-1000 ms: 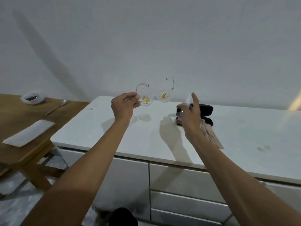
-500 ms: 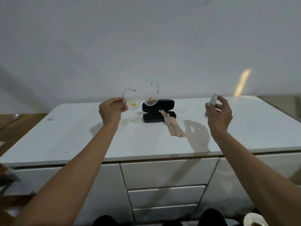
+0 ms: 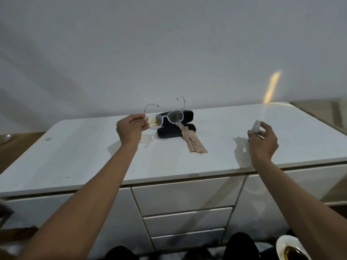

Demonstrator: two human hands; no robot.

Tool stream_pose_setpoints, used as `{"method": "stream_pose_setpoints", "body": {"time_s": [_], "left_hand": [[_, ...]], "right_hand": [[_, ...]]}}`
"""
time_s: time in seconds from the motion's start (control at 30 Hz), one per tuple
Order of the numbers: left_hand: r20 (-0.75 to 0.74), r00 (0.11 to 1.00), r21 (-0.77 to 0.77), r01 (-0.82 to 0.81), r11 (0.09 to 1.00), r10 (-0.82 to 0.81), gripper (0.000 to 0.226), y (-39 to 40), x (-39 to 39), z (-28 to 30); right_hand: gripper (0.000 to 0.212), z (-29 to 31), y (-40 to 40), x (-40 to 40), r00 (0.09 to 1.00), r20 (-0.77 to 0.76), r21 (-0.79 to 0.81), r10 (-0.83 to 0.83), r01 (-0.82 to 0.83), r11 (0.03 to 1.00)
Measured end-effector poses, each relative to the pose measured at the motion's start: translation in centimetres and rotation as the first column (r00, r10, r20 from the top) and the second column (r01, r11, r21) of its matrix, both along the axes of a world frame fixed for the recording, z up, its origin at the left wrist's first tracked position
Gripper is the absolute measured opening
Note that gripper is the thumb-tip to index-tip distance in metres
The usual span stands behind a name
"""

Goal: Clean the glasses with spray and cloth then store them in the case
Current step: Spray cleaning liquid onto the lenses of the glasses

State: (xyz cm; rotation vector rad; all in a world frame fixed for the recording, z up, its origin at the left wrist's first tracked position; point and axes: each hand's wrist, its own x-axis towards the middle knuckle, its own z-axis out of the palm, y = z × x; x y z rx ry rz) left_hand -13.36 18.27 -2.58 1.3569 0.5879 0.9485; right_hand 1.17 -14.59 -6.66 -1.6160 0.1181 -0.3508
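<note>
My left hand (image 3: 131, 128) pinches the left corner of clear-framed glasses (image 3: 167, 118), held up above the white cabinet top (image 3: 84, 156). Yellow smears spot both lenses. The temples point away from me. Behind the glasses lies an open black case (image 3: 169, 133) with a beige cloth (image 3: 193, 141) draped from it onto the top. My right hand (image 3: 262, 141) is off to the right, closed around a small white spray bottle (image 3: 255, 126) held upright, well apart from the glasses.
The cabinet has drawers (image 3: 185, 196) below its front edge. A wall stands close behind. A wooden table edge (image 3: 11, 139) shows at far left, and a white bowl-like object (image 3: 289, 249) sits on the floor at lower right.
The view has swung right across the cabinet. My right hand moved right with the spray bottle, away from the case. The glasses dropped slightly and now sit in front of the case.
</note>
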Motion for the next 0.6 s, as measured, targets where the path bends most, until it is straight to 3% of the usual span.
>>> {"method": "stream_pose_setpoints", "body": {"time_s": [0.2,0.3,0.4,0.5,0.6], "left_hand": [[-0.002,1.000,-0.006,-0.001,1.000,0.001,0.016,0.1,0.2,-0.1],[0.001,1.000,-0.006,0.002,1.000,-0.002,0.015,0.2,0.0,-0.1],[0.001,1.000,-0.006,-0.003,1.000,0.003,0.015,0.7,-0.2,0.0],[0.008,1.000,-0.011,-0.013,1.000,0.013,0.017,1.0,-0.6,0.0],[0.016,1.000,-0.019,-0.027,0.999,0.027,0.017,1.3,-1.3,0.0]], "right_hand": [[0.049,-0.4,-0.1,0.3,0.999,0.015,-0.053,-0.038,0.039,0.998],[0.062,0.1,0.5,-0.5,0.955,0.209,-0.218,-0.209,0.254,0.942],[0.058,1.3,1.9,-1.1,0.879,0.456,-0.331,-0.137,0.310,0.891],[0.036,2.3,4.0,-1.9,0.830,0.537,-0.399,0.152,0.091,0.913],[0.020,2.8,6.7,-2.5,0.827,0.292,-0.524,0.480,-0.282,0.804]]}}
